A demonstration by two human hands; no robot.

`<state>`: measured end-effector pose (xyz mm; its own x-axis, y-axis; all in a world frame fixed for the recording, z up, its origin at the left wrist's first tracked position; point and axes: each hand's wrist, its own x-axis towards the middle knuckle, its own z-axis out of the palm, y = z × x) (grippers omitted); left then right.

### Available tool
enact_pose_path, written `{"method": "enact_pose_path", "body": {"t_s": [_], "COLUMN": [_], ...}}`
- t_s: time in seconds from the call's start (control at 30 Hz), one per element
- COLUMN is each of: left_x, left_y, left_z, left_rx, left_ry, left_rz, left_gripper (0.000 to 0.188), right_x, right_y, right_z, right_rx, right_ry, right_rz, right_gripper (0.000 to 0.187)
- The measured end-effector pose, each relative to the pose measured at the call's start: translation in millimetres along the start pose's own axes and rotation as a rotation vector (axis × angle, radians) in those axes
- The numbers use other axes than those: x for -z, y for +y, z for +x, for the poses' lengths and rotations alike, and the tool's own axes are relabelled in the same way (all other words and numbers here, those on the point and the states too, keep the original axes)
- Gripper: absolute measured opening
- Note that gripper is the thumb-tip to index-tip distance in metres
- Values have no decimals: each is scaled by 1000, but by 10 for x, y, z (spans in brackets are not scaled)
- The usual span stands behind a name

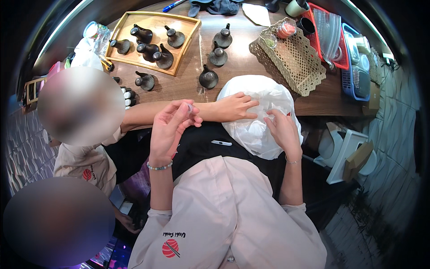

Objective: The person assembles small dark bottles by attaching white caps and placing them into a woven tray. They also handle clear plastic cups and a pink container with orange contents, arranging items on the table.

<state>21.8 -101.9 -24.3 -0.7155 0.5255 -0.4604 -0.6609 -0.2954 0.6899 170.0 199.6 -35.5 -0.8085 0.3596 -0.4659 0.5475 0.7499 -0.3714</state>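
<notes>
My left hand point(172, 127) is raised, palm up, fingertips pinched on a small whitish piece point(190, 108) too small to name. Over the right side of a white plastic bag point(255, 127) is my right hand point(285, 131), thumb and fingers apart and curved, with nothing visible between them. Whether it touches the bag I cannot tell. A co-worker's arm crosses from the left behind my left hand, and that hand point(235, 106) rests spread on the bag. The bag sits at the table's near edge, its contents hidden.
A wooden tray point(188, 56) holds several dark spouted bottles; more, such as one bottle point(208, 78), stand on the table point(192, 85). To the right are a woven basket point(298, 67), a red basket point(342, 54) and a blue basket point(360, 92). Two people are at the left.
</notes>
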Motion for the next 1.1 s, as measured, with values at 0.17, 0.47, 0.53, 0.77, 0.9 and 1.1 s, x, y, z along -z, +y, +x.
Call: {"method": "enact_pose_path", "body": {"t_s": [0.17, 0.47, 0.53, 0.77, 0.9, 1.1], "left_x": [-112, -128, -146, -117, 22, 310], "left_y": [49, 148, 186, 286, 305, 453], "left_z": [-41, -142, -181, -221, -146, -8], "left_rx": [7, -59, -90, -6, -86, -173], "left_ry": [-66, -116, -142, -108, 17, 111], "left_rz": [27, 134, 149, 341, 322, 400], "left_gripper": [24, 23, 19, 20, 20, 20], "right_x": [-103, -298, -348, -257, -205, -23], "right_y": [53, 256, 307, 123, 81, -38], "right_z": [-73, 19, 39, 143, 189, 151], "right_rx": [-83, -124, -115, -57, -24, -67], "right_ry": [32, 103, 117, 82, 57, -2], "right_rz": [63, 35, 2, 44, 40, -90], "right_gripper": [25, 29, 30, 34, 36, 35]}}
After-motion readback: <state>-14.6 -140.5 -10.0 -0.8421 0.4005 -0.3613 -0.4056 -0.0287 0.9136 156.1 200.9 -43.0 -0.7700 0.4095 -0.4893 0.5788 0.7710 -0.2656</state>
